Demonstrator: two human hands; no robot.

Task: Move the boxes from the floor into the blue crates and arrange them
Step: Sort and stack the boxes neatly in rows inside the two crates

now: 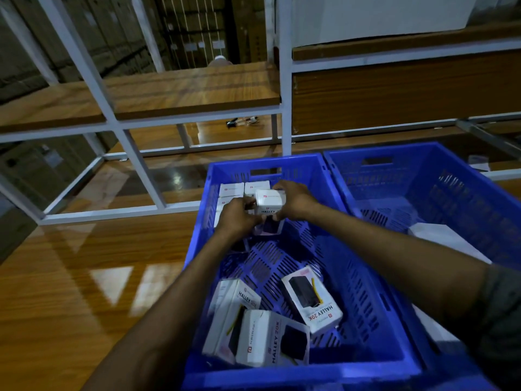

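Both hands working far end of left blue crate. Left hand and right hand gripping white box, hovering beside packed row. Tip: keeping it upright, sliding snug against row. Loose boxes waiting near end.

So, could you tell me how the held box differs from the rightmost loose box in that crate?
The held box is gripped by the left hand and right hand at the far end of the blue crate; the loose box lies untouched nearer the camera. The held box shows mainly white sides, the loose box its pictured face. Both are white Halley boxes.
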